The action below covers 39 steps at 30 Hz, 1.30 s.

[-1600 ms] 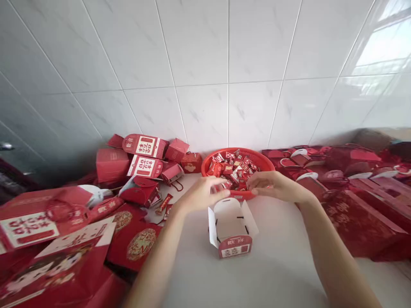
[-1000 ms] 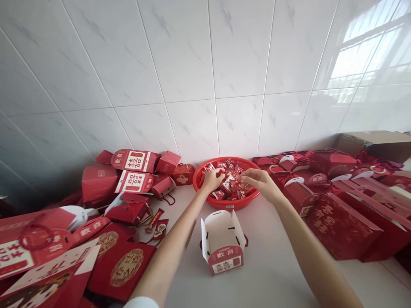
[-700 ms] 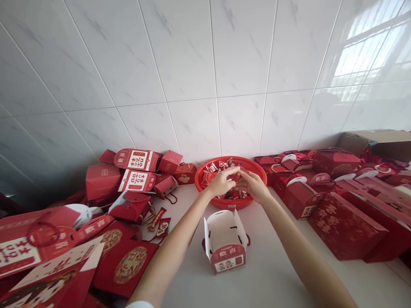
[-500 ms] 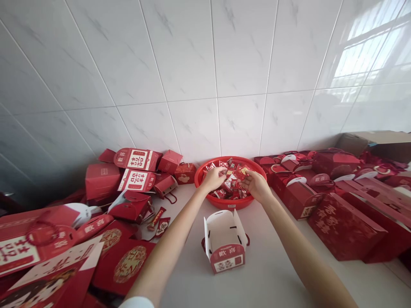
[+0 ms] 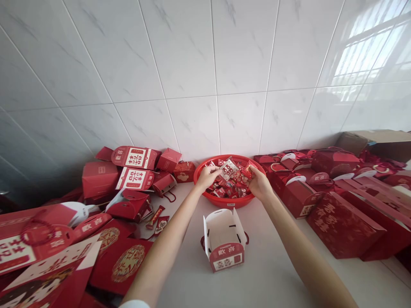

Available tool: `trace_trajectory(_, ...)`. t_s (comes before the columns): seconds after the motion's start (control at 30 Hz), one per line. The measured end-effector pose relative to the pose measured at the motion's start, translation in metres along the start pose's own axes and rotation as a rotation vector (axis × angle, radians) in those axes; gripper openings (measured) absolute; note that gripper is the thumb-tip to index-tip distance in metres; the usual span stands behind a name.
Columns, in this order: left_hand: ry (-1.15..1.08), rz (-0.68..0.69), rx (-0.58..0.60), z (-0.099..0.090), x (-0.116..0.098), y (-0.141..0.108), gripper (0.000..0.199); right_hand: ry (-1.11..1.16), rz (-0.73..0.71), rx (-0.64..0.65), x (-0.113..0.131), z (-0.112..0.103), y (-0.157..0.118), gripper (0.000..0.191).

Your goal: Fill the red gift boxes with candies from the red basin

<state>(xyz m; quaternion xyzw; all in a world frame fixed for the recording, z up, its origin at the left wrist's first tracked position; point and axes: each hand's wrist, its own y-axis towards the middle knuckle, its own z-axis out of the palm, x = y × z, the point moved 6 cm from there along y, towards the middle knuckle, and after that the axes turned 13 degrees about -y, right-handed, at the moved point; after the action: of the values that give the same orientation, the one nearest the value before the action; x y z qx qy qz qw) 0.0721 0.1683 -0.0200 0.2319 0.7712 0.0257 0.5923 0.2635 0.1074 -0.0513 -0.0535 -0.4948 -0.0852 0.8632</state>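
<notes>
A red plastic basket (image 5: 231, 202) near the wall holds many small red and white wrapped sweets. Over its left side, my left hand (image 5: 208, 177) pinches the edge of a white and red packet (image 5: 229, 169). At the right side, my right hand (image 5: 259, 183) is closed on a red packet (image 5: 248, 170). In front of the basket an open red and white box (image 5: 227, 254) stands upright on the table with its flaps raised; only part of its inside shows.
Red boxes (image 5: 100, 179) and flat red bags (image 5: 128, 265) are heaped at the left, beside a few loose sweets (image 5: 160, 224). More red boxes (image 5: 345, 224) line the right. A cardboard box (image 5: 382, 141) stands at the back right, and a tiled wall (image 5: 192, 124) rises behind.
My left hand has moved slightly left and now has a white and red packet in its pinch. The fingers of my right hand have closed on a red packet.
</notes>
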Motion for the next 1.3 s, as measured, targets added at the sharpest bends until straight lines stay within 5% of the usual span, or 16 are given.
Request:
trace_trajectory(0.17,0.068,0.015,-0.118,-0.019,0.001,-0.004,0.023,-0.037,-0.015,0.024,-0.001,-0.001,0.002,0.018)
trace_trajectory(0.33,0.228,0.021,-0.19,-0.019,-0.002,-0.006,0.032,-0.086,-0.056,0.041,-0.001,-0.003,0.003,0.02)
trace_trajectory(0.53,0.402,-0.078,0.091,0.01,0.004,-0.014,0.007,-0.052,-0.032,0.006,-0.003,-0.003,0.001,0.021)
trace_trajectory(0.67,0.433,-0.186,0.235,0.021,0.019,-0.014,0.022,-0.028,-0.015,0.003,-0.002,-0.001,-0.002,0.018)
trace_trajectory(0.83,0.302,-0.194,0.296,0.019,0.02,-0.013,0.021,-0.057,-0.001,0.063,-0.001,0.004,-0.006,0.017)
trace_trajectory(1.07,0.003,-0.024,0.161,0.007,-0.002,-0.013,0.027,-0.156,-0.022,0.168,0.001,0.011,-0.01,0.025)
trace_trajectory(1.3,-0.188,0.094,0.086,0.018,-0.02,-0.018,0.038,-0.186,-0.018,0.27,0.003,0.018,-0.018,0.033)
